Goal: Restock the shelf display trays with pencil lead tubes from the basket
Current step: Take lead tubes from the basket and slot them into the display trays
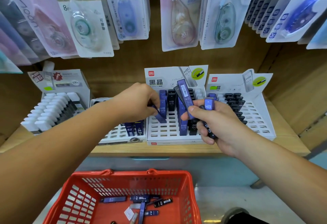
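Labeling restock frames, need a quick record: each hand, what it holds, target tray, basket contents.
left hand: pinches a blue tube, tilted, over the middle tray
right hand: grips several blue and black tubes
middle tray: partly filled, front slots bare
basket: red, a few loose tubes on its floor

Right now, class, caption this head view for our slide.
Left hand slots a blue tube into the middle tray; right hand holds more tubes; red basket below.

Basket [131,174] before shelf [177,150] (trays [159,132] side by side on it).
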